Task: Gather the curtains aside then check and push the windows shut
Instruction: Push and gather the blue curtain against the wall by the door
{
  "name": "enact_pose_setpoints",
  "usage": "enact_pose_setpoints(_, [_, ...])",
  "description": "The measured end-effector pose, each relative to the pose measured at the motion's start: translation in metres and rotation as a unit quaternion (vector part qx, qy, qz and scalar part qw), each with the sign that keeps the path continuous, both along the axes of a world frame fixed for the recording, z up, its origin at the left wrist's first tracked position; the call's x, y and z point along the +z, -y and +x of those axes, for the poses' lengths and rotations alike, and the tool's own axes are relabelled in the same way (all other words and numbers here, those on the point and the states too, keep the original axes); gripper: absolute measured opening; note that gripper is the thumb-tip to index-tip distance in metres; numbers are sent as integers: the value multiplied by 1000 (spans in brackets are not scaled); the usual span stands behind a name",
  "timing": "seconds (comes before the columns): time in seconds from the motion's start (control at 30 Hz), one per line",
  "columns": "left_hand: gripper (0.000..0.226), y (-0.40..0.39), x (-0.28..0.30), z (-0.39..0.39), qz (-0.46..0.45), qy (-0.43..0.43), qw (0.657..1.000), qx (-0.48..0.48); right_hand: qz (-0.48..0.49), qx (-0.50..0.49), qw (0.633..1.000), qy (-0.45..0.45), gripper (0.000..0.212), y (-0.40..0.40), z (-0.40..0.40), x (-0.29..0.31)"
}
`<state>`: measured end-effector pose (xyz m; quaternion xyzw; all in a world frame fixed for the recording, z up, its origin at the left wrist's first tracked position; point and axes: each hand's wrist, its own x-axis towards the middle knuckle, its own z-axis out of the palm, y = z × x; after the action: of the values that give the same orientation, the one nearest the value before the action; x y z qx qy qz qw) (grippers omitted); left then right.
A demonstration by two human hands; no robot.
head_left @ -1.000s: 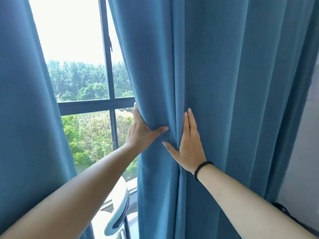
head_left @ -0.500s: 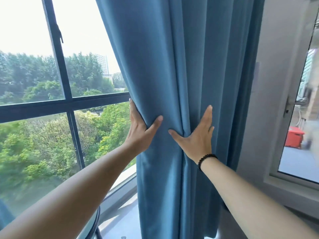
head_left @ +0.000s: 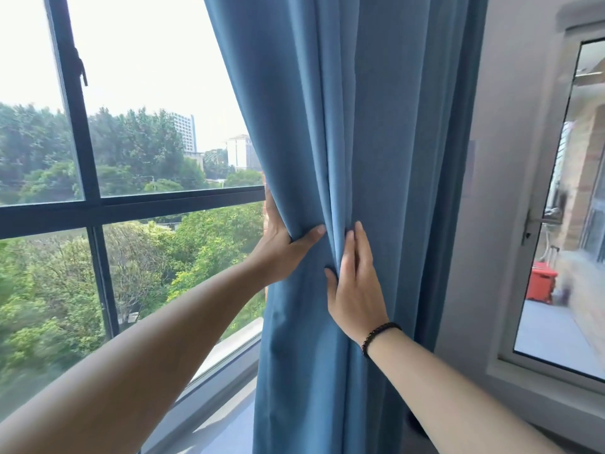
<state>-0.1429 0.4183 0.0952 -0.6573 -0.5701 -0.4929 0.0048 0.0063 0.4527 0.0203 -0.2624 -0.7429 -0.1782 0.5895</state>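
Window point(head_left: 137, 103), one, dark-framed, left and far: four panes in view, split by one upright bar and one crossbar; trees and two pale buildings beyond. More glass stands exposed than half a second ago, when the curtain edge hung further left; a second ago only a narrow strip showed between two curtains.

Curtain point(head_left: 376, 126), one in view, blue, centre: bunched into tight vertical folds, its right side close against the wall. The second curtain, at far left a second ago, has left the view. Judgement: this side's gathering is nearly complete; checking and pushing the windows is not yet begun.

Wall point(head_left: 510, 158), one strip, pale, right of the curtain.

Side window or door point(head_left: 586, 224), one, white-framed, far right, with one lever handle point(head_left: 537, 224); whether it is ajar cannot be told. One red box point(head_left: 540, 286) shows through its glass.

Left hand point(head_left: 281, 247), one: grasping the curtain's left edge, thumb across the front, fingers hidden behind the cloth.

Right hand point(head_left: 355, 283), one: released, fingers straight and pressed flat on the folds, just right of the left hand and closer to it than half a second ago.

Bead bracelet point(head_left: 379, 334), one, dark, on the right wrist.
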Motion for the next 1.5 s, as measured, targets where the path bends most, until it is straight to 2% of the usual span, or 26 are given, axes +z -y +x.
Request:
enact_pose_setpoints(0.13, [120,-28,10,14,-2,28,999,-18,86,-54,991,83,72,-37,17,-15])
enact_pose_setpoints(0.2, [118,-37,16,22,-12,49,998,-24,72,-80,983,146,79,-43,21,-20])
enact_pose_setpoints(0.27, [104,-51,21,31,-35,48,998,-23,25,-100,979,178,92,-49,23,-21])
enact_pose_setpoints(0.37, [79,-69,28,45,-51,66,996,-20,-38,-126,976,175,106,-57,21,-15])
enact_pose_setpoints(0.53, [58,-93,36,68,-75,71,993,-49,-126,-148,974,112,120,-65,8,-5])
enact_pose_setpoints(0.67, [47,-106,37,91,-84,68,992,-59,-175,-148,970,78,116,-81,8,-1])
enact_pose_setpoints(0.8, [40,-121,35,92,-87,76,990,-80,-159,-167,968,99,105,-110,26,-6])
enact_pose_setpoints(0.87, [57,-125,31,87,-37,45,997,-58,-147,-169,969,104,99,-121,32,-6])
enact_pose_setpoints(0.93, [83,-128,27,84,85,-10,996,-19,-134,-164,972,102,89,-130,34,-5])
enact_pose_setpoints(1.03, [95,-131,34,79,259,-121,956,70,-122,-151,975,110,74,-142,33,-3])
enact_pose_setpoints(1.1, [94,-136,43,77,306,-180,929,102,-113,-144,976,113,68,-153,31,-2])
enact_pose_setpoints(1.27, [82,-167,37,63,248,-310,901,175,-97,-164,975,117,65,-185,31,-3])
enact_pose_setpoints(1.4, [77,-204,26,58,217,-320,907,167,-84,-192,970,121,66,-217,33,-11])
enact_pose_setpoints(1.5, [73,-231,27,60,217,-317,912,144,-89,-200,969,114,86,-238,34,-14])
